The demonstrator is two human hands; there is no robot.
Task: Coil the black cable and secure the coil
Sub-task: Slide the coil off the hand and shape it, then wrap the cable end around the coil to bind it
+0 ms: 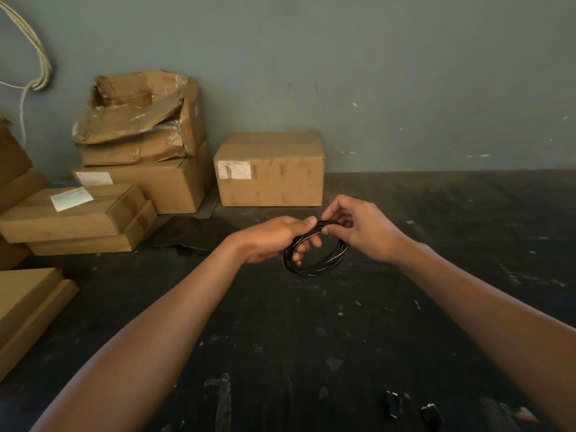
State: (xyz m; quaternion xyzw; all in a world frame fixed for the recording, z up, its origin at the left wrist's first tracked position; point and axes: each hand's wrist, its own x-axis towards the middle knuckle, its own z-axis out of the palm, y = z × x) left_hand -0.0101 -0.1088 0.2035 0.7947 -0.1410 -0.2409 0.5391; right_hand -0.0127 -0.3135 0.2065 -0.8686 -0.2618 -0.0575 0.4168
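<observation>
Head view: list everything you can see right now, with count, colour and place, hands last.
black cable: one, black with pale glints, coiled, held above the floor at centre.
sealed box: one, brown, against the wall, labelled.
stacked boxes: several, brown, left side, the top one crushed.
dark sheet: one, black, on the floor by the stack.
rope: one, off-white, hanging at upper left.
floor: dark, scuffed.
wall: grey-green.
left hand: grips the coil's left side.
right hand: pinches the coil's top.
</observation>
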